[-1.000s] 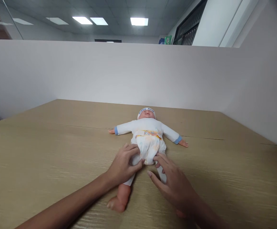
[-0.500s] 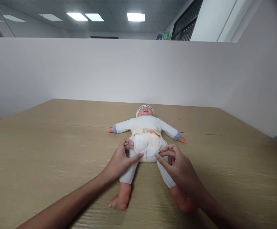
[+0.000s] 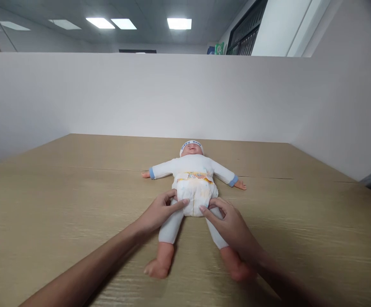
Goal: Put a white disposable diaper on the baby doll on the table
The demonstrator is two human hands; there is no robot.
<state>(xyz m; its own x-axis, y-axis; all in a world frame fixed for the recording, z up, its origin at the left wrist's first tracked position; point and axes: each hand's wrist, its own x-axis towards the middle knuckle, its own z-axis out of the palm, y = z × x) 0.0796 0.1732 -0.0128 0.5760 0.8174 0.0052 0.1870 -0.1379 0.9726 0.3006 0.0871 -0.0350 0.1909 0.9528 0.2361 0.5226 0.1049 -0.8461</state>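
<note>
A baby doll (image 3: pixel 194 167) in a white suit and cap lies on its back on the wooden table (image 3: pixel 60 200), arms spread, bare feet toward me. It wears a white diaper (image 3: pixel 194 194) with a printed waistband. My left hand (image 3: pixel 158 211) pinches the diaper's lower left edge at the doll's thigh, thumb and fingers closed on it. My right hand (image 3: pixel 228 221) rests over the doll's other thigh, its fingertips pressed to the diaper's lower right edge.
White partition walls (image 3: pixel 108 98) close off the table at the back and on the right. Ceiling lights and a dark window frame show above them.
Both hands have shifted slightly along the diaper's leg edges. The right hand has moved from below the crotch up onto the doll's thigh, which now shows more fully.
</note>
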